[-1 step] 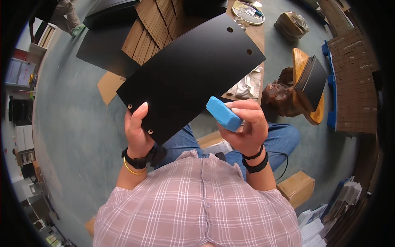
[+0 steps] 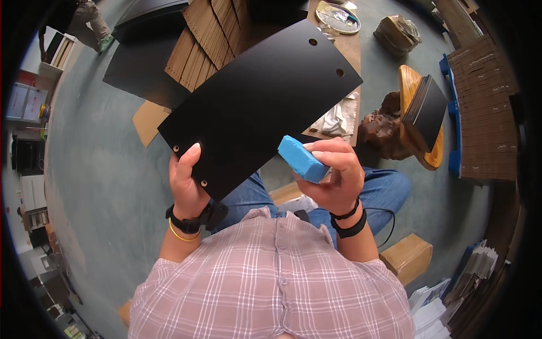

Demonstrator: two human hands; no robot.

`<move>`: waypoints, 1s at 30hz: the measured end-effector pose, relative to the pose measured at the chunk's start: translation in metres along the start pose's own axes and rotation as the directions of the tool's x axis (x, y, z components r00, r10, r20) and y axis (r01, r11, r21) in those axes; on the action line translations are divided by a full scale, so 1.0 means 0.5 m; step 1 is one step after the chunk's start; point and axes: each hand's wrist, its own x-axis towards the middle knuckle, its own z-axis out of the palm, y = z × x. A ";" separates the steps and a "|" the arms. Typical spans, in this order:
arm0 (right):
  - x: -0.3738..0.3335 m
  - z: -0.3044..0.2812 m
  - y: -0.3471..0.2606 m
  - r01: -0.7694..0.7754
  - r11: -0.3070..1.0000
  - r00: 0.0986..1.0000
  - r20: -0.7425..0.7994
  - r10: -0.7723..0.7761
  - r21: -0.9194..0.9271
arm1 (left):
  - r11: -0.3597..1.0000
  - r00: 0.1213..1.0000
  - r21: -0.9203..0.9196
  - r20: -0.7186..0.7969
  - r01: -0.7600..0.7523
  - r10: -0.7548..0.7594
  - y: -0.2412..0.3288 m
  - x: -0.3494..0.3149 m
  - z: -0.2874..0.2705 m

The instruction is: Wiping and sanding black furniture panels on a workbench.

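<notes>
A black rectangular panel with two round holes at its far right end and two brass-coloured ones at its near left end is tilted in front of me. My left hand grips its near left corner, thumb on top and the other fingers mostly hidden beneath. Between the fingers and thumb of my right hand is a blue sponge-like block. The block's tip is close to the panel's near right edge; whether they touch I cannot tell.
Beyond the panel stand stacked brown boards. A narrow table holds a crumpled white cloth and a round tray. To the right, black panels rest on a wooden stool. Cardboard boxes lie on the floor; a person stands far left.
The blue block and my right hand have shifted very slightly left, and the whole scene has moved a little with the view. Both grips look the same.
</notes>
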 end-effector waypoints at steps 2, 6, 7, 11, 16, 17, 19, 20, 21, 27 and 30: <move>-0.002 -0.007 0.015 -0.004 1.000 1.000 -0.017 0.004 0.010 | 0.999 1.000 0.037 0.010 -0.009 0.009 0.003 -0.002 -0.001; 0.010 -0.055 0.058 -0.060 0.990 0.977 -0.211 0.032 -0.128 | 0.997 1.000 0.075 -0.014 -0.011 0.012 0.008 -0.007 0.006; 0.014 -0.070 0.073 -0.059 0.989 0.976 -0.214 0.029 -0.136 | 0.998 1.000 0.067 0.018 -0.003 0.002 0.007 -0.006 -0.006; 0.020 -0.099 0.109 -0.157 0.977 0.930 -0.354 0.098 -0.143 | 0.998 1.000 0.068 0.012 0.012 -0.013 0.007 -0.007 -0.011; -0.003 -0.085 0.074 -0.151 0.988 0.934 -0.330 0.138 -0.016 | 0.997 1.000 0.075 -0.008 0.028 -0.028 0.003 -0.013 -0.029; -0.006 -0.082 0.061 -0.119 0.993 0.960 -0.253 0.116 0.003 | 0.997 0.999 0.063 0.014 0.033 -0.034 0.002 -0.013 -0.034; -0.005 -0.077 0.041 -0.058 0.997 0.991 -0.120 0.052 -0.044 | 0.998 1.000 0.061 0.001 0.028 -0.028 0.005 -0.019 -0.031; 0.000 -0.078 0.034 -0.049 0.997 0.994 -0.099 0.042 -0.067 | 0.998 1.000 0.057 -0.015 0.023 -0.023 0.007 -0.019 -0.028; -0.002 -0.083 0.041 -0.048 0.996 0.994 -0.105 0.040 -0.073 | 0.998 1.000 0.057 -0.006 0.025 -0.025 0.007 -0.021 -0.021; 0.000 -0.144 0.120 -0.251 0.964 0.897 -0.394 0.199 -0.085 | 0.997 0.998 0.071 -0.056 0.009 -0.005 -0.001 -0.017 -0.025; 0.007 -0.155 0.128 -0.268 0.962 0.873 -0.437 0.216 -0.061 | 0.998 0.999 0.058 -0.039 0.025 -0.022 0.000 -0.008 -0.028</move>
